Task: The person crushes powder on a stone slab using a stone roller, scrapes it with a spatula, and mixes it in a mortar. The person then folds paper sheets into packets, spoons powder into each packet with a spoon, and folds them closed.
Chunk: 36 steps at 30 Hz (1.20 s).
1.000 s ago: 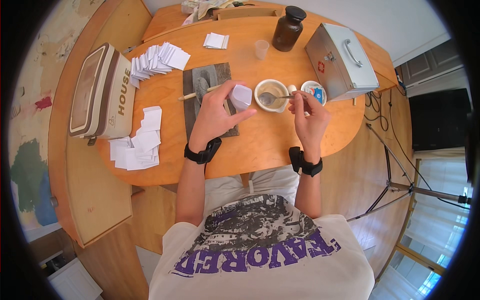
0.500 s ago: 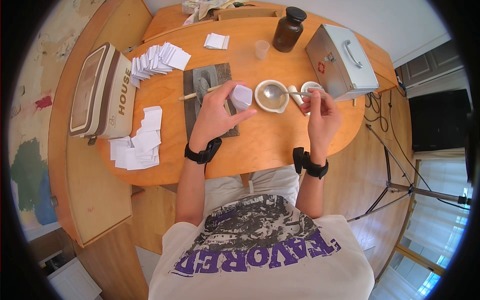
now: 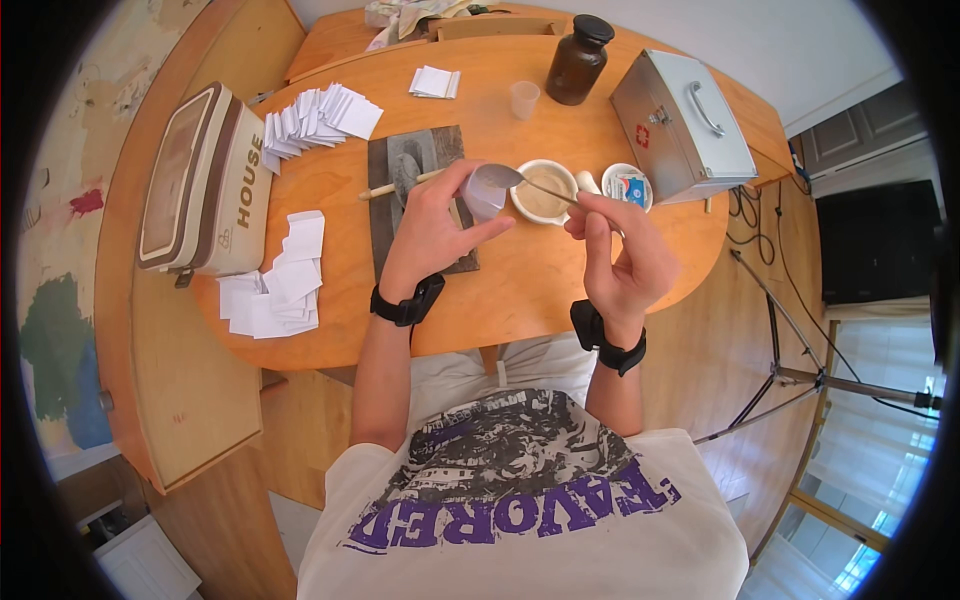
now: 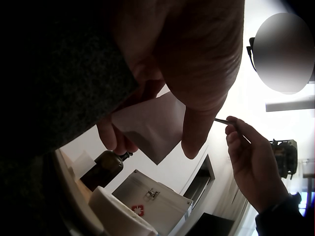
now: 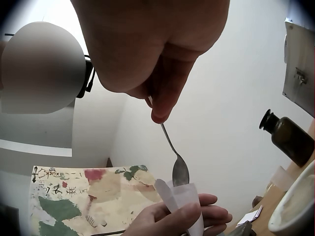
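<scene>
The left hand [image 3: 428, 232] grips a white paper packet [image 3: 480, 198] between thumb and fingers, its mouth facing up. In the right hand [image 3: 630, 252] a metal spoon [image 3: 548, 190] is pinched by the handle. The spoon's bowl [image 5: 180, 172] tips down into the packet's opening [image 5: 183, 199] in the right wrist view; whether anything lies in it cannot be told. Just right of the packet stands a white mortar [image 3: 545, 206] holding pale powder. A white pestle [image 3: 587, 184] lies beside it, near a small dish [image 3: 627, 172] with blue-and-white items.
Behind are a dark bottle [image 3: 577, 62], a clear plastic cup [image 3: 524, 99] and a metal first-aid case [image 3: 690, 125]. Folded white papers [image 3: 330, 114] lie at left, with more [image 3: 290, 285] nearer, beside a cream HOUSE case [image 3: 215, 190]. A dark board [image 3: 385, 165] lies under the left hand.
The right hand has moved the spoon from the mortar leftward to the packet's mouth. Half a second ago the spoon was over the mortar. The left hand has stayed in place.
</scene>
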Each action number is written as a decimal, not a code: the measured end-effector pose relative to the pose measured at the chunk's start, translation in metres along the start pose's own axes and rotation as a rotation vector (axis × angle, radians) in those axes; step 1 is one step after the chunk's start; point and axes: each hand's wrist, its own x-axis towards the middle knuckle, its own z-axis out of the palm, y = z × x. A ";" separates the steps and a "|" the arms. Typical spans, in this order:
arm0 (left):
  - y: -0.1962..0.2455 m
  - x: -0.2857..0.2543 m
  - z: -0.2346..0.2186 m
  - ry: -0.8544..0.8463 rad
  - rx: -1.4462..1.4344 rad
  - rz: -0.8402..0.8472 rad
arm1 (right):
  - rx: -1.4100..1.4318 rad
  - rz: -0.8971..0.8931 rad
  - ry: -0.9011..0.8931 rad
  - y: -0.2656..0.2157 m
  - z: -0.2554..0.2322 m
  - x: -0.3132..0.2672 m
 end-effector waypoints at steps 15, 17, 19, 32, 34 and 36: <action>0.001 -0.001 -0.001 0.007 0.006 -0.001 | -0.098 0.246 0.024 0.033 -0.007 -0.005; 0.001 0.000 -0.001 0.005 0.009 -0.004 | -0.133 0.248 -0.012 0.041 -0.008 -0.011; 0.001 0.000 -0.001 0.012 0.008 0.015 | -0.166 0.251 -0.048 0.048 -0.007 -0.017; 0.001 0.000 0.000 0.028 0.003 0.033 | -0.110 0.416 -0.061 0.060 -0.006 -0.025; 0.001 0.000 -0.001 -0.006 0.017 -0.004 | -0.105 0.454 -0.050 0.062 -0.008 -0.024; 0.000 0.000 -0.001 -0.009 0.016 -0.006 | -0.077 0.508 0.007 0.067 -0.009 -0.026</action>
